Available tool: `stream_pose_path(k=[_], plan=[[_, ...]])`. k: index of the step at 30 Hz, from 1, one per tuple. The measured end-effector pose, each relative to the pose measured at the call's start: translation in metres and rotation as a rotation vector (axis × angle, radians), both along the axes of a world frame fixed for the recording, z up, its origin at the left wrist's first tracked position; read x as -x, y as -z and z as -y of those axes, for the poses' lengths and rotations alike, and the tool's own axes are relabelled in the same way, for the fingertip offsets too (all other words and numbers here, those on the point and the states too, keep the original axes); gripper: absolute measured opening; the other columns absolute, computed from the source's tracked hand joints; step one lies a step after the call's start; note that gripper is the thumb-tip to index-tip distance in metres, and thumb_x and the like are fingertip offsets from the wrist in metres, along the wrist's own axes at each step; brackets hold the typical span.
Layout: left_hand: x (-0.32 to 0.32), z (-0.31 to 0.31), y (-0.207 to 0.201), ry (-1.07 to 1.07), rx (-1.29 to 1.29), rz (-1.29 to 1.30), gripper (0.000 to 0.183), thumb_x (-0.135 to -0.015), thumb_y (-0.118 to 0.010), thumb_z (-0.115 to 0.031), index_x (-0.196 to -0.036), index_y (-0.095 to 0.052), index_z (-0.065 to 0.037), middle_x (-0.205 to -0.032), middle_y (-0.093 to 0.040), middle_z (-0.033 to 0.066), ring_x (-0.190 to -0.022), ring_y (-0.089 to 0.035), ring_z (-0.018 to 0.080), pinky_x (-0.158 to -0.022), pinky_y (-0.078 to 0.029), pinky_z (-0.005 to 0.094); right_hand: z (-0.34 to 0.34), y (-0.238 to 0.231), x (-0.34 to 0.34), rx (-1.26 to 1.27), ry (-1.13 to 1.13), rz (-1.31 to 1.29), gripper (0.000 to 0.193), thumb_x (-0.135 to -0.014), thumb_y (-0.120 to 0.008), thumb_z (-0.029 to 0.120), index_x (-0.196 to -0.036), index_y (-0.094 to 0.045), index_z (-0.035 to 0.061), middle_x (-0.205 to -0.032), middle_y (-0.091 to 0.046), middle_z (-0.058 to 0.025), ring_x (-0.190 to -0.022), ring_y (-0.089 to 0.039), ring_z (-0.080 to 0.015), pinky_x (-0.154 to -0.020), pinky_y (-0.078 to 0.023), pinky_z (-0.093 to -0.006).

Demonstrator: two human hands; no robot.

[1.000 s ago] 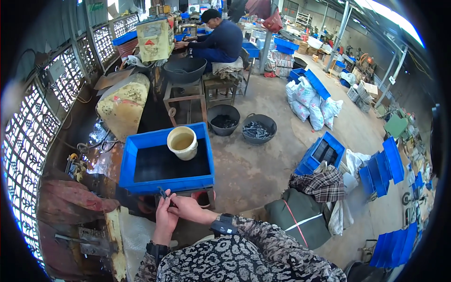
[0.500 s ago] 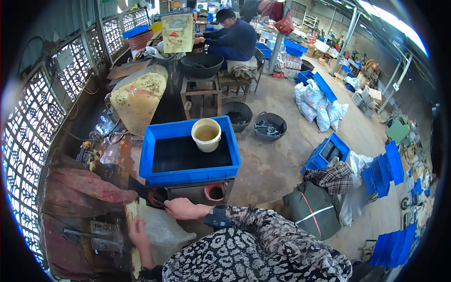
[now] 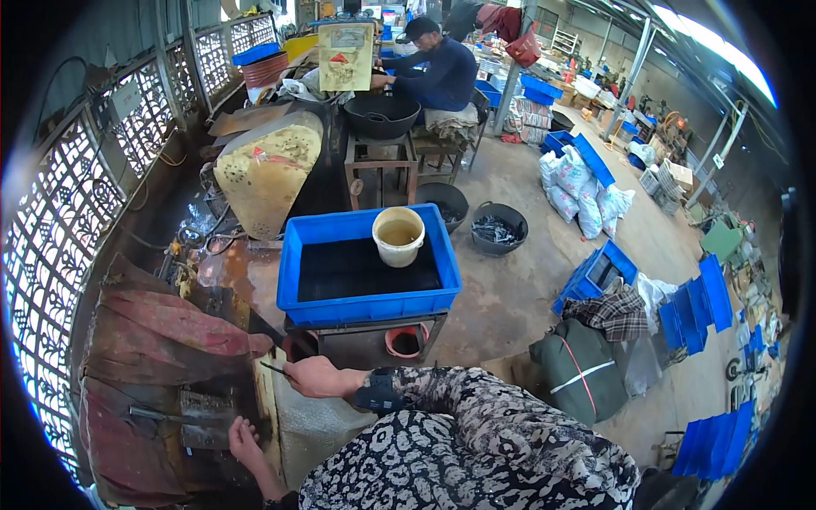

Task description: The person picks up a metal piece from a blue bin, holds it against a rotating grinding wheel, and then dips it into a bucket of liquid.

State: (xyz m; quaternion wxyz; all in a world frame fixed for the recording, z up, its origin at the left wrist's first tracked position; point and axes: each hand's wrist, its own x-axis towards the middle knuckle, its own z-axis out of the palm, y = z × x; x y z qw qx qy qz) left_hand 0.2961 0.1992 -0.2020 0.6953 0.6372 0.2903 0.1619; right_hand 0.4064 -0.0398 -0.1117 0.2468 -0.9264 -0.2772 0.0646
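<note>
My right hand (image 3: pixel 316 376) is closed on a thin dark strip (image 3: pixel 274 368), which points left over the pale edge of a board (image 3: pixel 267 399). Lower down, my left hand (image 3: pixel 245 440) hangs just left of that edge, its fingers loosely curled and slightly apart, with nothing visible in them. Beside it are a metal bar (image 3: pixel 157 414) and red-brown cloth (image 3: pixel 170 327) draped over a machine. Bubble wrap (image 3: pixel 319 429) lies under my right forearm. Ahead stands a blue tub (image 3: pixel 370 304) of dark liquid, with a whitish bucket (image 3: pixel 399 242) in it.
Black basins (image 3: pixel 498 229) with dark pieces stand on the floor beyond the tub. A co-worker (image 3: pixel 438 72) sits at another machine farther off. To the right are a green bundle (image 3: pixel 578 374), blue crates (image 3: pixel 595 276) and white sacks (image 3: pixel 578 187). A lattice wall (image 3: pixel 59 246) runs along the left.
The view has shifted, so the tub appears farther right. My right hand has moved left with the dark strip. My left hand has moved left, off the board's pale edge.
</note>
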Motion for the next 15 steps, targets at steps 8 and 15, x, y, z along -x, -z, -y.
stream_pose_path(k=[8,15], plan=[[0.025,-0.065,0.060,0.015,-0.683,-0.037,0.017,-0.093,-0.058,-0.010,-0.103,-0.065,0.002,-0.095,-0.067,0.0092,-0.087,-0.062,0.0171,-0.079,-0.050,0.0286,-0.051,-0.002,-0.009,-0.111,-0.100,0.038,0.015,-0.087,-0.052,0.019,-0.088,-0.058,0.0045,-0.070,-0.063,-0.0183,-0.067,-0.063,-0.0393,-0.059,-0.048,-0.0521],[0.044,-0.051,0.022,-0.039,-0.860,-0.099,0.018,-0.088,-0.057,-0.007,-0.099,-0.064,0.004,-0.095,-0.067,0.0185,-0.090,-0.064,0.0322,-0.083,-0.050,0.0388,-0.050,0.026,-0.020,-0.174,-0.150,0.012,0.012,-0.085,-0.054,0.015,-0.088,-0.058,0.0041,-0.073,-0.062,-0.0199,-0.070,-0.063,-0.0410,-0.063,-0.048,-0.0523]])
